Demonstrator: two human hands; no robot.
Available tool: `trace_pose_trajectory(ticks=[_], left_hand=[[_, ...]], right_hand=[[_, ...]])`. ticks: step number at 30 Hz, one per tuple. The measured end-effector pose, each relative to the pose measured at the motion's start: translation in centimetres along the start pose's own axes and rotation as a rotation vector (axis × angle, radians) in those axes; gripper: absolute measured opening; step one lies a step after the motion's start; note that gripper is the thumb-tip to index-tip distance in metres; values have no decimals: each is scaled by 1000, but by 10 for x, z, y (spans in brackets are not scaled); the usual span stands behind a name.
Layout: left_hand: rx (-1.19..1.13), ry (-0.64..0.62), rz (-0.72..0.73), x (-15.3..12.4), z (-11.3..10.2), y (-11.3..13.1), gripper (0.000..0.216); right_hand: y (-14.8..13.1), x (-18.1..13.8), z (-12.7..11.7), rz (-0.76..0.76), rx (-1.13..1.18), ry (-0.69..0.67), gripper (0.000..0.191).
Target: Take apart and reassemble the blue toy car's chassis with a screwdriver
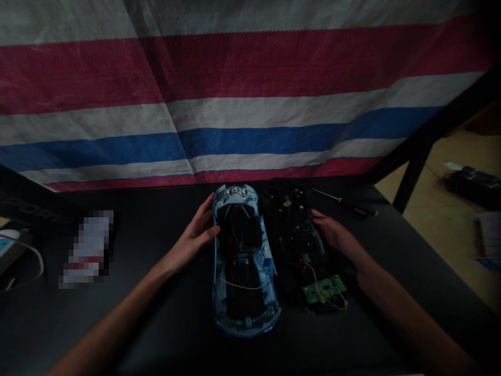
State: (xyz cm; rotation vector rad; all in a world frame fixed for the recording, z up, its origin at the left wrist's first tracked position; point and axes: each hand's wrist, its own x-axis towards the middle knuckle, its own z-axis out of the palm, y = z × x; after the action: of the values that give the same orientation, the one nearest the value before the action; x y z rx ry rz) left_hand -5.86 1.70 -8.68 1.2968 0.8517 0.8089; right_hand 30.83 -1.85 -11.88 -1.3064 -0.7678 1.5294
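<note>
A blue toy car body shell (276, 292) lies with its hollow inside facing up, thin wires running across it. My left hand (200, 224) grips its left side, thumb over the rim and fingers along the outer wall. Right beside the shell is the black toy car chassis (291, 230). My right hand (332, 232) is closed on the chassis's right side, fingertips at its edge and partly hidden. At the chassis's near end sits a green circuit board (324, 289), with a yellow wire looping over it.
A screwdriver (358, 210) with a black and yellow handle lies beyond my right hand. At left are a blurred white and red item (88, 250) and a power strip (13, 245) with a cable. Striped sheeting (250, 68) hangs behind the dark table (156, 324).
</note>
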Motion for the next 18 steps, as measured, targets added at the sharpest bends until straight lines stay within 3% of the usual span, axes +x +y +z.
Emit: trace_pose_trajectory(ticks=[18], left_hand=[[-46, -21, -4, 0, 2, 1, 81]], right_hand=[[-4, -3, 1, 25, 17, -10, 42]])
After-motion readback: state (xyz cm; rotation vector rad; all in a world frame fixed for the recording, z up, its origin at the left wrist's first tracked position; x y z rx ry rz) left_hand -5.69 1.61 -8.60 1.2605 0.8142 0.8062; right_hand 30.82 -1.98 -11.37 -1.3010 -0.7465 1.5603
